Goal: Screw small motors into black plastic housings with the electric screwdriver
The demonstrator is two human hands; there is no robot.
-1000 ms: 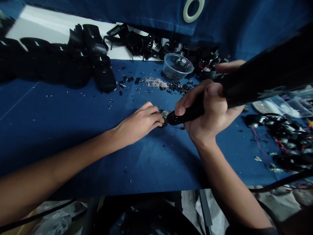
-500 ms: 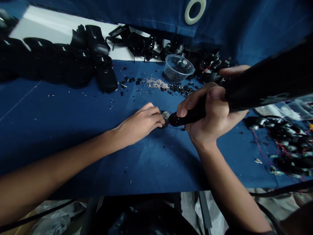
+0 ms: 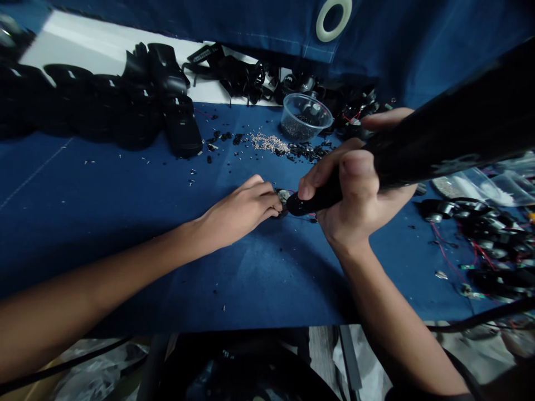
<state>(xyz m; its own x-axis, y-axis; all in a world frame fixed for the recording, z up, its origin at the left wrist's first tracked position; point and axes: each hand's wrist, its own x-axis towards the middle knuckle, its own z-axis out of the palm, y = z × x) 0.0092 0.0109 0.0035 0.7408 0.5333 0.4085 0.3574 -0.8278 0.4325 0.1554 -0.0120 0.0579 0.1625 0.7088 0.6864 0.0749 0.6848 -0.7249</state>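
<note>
1. Left hand [image 3: 240,211]: fingers closed, pinching small metal part [image 3: 283,196] flat on blue cloth [image 3: 125,223]
2. Right hand [image 3: 359,195]: fist wrapped round black power driver [image 3: 438,136], tip seated on the part
3. Judged status: driving under way; part not yet released
4. Beyond: loose screws [image 3: 270,143], clear cup [image 3: 305,117], wired units [image 3: 493,234] at right

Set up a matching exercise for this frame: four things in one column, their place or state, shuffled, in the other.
1. left hand
2. right hand
3. clear cup
4. white ring

A. on the blue curtain, at the top
B. gripping the black power driver
C. pinching a small metal part on the blue mat
D. beside the screw pile, dark bits inside

Pairs: 1-C, 2-B, 3-D, 4-A
</note>
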